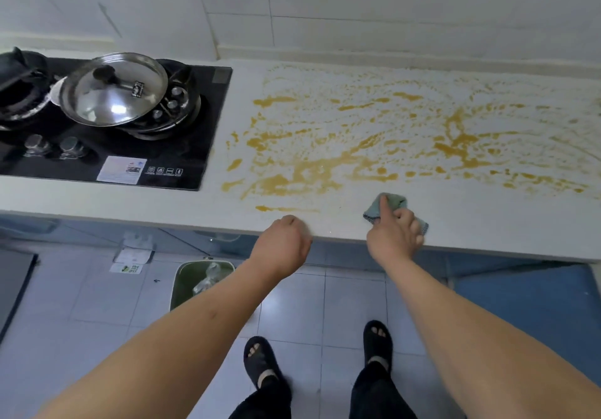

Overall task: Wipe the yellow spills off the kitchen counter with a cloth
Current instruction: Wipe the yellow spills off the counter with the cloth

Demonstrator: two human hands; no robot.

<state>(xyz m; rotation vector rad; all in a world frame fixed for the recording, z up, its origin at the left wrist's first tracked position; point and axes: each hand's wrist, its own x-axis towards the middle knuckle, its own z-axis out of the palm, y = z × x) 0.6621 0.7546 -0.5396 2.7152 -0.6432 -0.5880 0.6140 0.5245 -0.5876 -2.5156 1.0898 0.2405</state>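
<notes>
Gripping bunched cloth [395, 205] lying left-right near counter [195, 204] edge, right hand [395, 231]; left hand [283, 239] fisted, empty.

Soft, even, cool daylight with faint shadows. The pot lid [113, 90] shows glare at nine o'clock. Edges bend and blur slightly.

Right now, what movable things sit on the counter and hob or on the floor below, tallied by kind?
Cloths: 1, the blue-green cloth gripped by the right hand
Steel lids: 1, the lid resting tilted on the hob
Dark pots: 1, the pot at the left edge
Waste bins: 1, the green bin on the floor
Total: 4
</notes>
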